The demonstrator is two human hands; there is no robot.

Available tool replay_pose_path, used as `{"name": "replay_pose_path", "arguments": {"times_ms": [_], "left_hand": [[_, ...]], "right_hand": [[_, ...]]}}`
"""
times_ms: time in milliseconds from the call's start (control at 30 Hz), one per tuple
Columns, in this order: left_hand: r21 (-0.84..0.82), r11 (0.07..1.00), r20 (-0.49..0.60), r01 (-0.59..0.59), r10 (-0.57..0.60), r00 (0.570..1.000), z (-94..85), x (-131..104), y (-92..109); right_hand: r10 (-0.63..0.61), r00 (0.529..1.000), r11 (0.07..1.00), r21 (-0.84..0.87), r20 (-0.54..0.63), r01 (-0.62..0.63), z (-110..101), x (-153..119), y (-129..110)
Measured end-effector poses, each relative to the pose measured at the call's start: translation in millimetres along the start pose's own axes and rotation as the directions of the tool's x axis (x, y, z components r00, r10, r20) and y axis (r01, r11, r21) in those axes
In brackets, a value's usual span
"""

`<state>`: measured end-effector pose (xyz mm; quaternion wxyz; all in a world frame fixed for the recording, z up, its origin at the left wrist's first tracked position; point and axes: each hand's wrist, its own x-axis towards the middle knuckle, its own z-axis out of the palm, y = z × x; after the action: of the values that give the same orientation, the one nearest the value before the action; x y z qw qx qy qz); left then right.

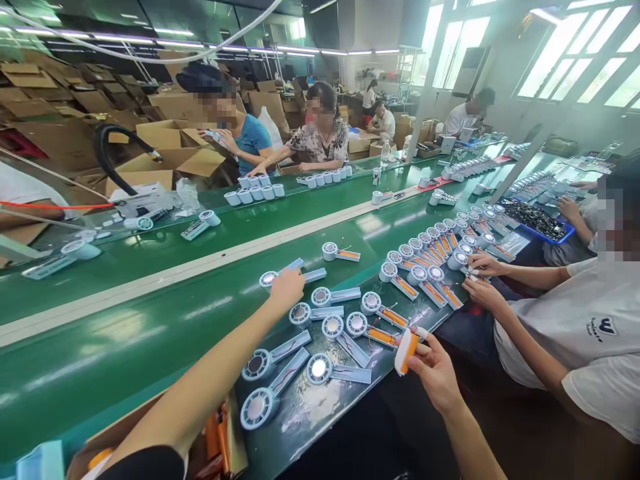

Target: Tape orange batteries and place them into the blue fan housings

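Note:
My left hand [287, 288] reaches over the green belt, its fingers on a pale blue fan body [269, 279] with a round head and a long handle. How its fingertips close on the part is hidden behind the hand. Near the table's front edge, my right hand [434, 367] pinches a white and orange piece [407, 351] between thumb and fingers. Several open fan bodies, such as one with a silvery disc [319, 369], lie between the hands. Others, like the one beside the right hand, hold an orange battery [383, 337] with thin wires.
An open carton [235, 433] with orange pieces stands at the lower left. Rows of fan bodies [420, 243] extend to the right, beside a co-worker's hands [483, 277]. A blue tray [563, 235] holds dark parts. People sit across the belt.

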<state>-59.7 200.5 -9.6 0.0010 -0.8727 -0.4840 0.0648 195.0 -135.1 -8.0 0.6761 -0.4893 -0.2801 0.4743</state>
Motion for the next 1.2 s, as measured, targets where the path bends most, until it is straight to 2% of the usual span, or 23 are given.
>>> {"name": "replay_pose_path", "arguments": {"times_ms": [167,300,367,433,500,600,767,967,1033,1133,1200], "left_hand": [[-0.084,0.984,0.051,-0.159,0.164,0.985,-4.5,50,16],[-0.177,0.969,0.144,-0.172,0.199,0.969,0.2,75,12],[-0.228,0.957,0.173,-0.180,0.222,0.960,2.5,80,8],[-0.278,0.941,0.194,-0.190,0.249,0.949,3.7,84,6],[-0.325,0.927,0.205,-0.189,0.264,0.942,4.4,86,5],[-0.388,0.905,0.188,-0.172,0.261,0.947,6.5,89,5],[-0.452,0.881,0.150,-0.141,0.231,0.961,8.3,90,8],[-0.504,0.847,0.116,-0.167,0.258,0.959,1.2,86,13],[-0.506,0.849,0.095,-0.156,0.234,0.968,0.5,90,14],[-0.509,0.851,0.080,-0.129,0.196,0.977,2.5,97,17],[-0.514,0.851,0.080,-0.106,0.171,0.982,6.0,101,19]], "right_hand": [[-0.078,0.994,0.993,-0.079,0.071,0.084,25,43,-19],[-0.162,0.972,0.956,-0.219,0.170,0.198,56,107,-28],[-0.205,0.935,0.855,-0.412,0.289,0.315,78,151,-27],[-0.184,0.883,0.649,-0.622,0.431,0.439,100,198,-21],[-0.129,0.860,0.526,-0.701,0.494,0.482,117,239,-12],[-0.054,0.838,0.432,-0.744,0.542,0.509,129,278,4],[0.075,0.770,0.280,-0.754,0.634,0.594,121,293,18],[0.225,0.705,0.129,-0.738,0.672,0.662,112,293,10],[0.253,0.703,0.084,-0.739,0.664,0.668,112,292,8],[0.269,0.732,-0.021,-0.756,0.626,0.654,117,288,12],[0.322,0.718,-0.100,-0.731,0.618,0.674,123,286,18]]}}
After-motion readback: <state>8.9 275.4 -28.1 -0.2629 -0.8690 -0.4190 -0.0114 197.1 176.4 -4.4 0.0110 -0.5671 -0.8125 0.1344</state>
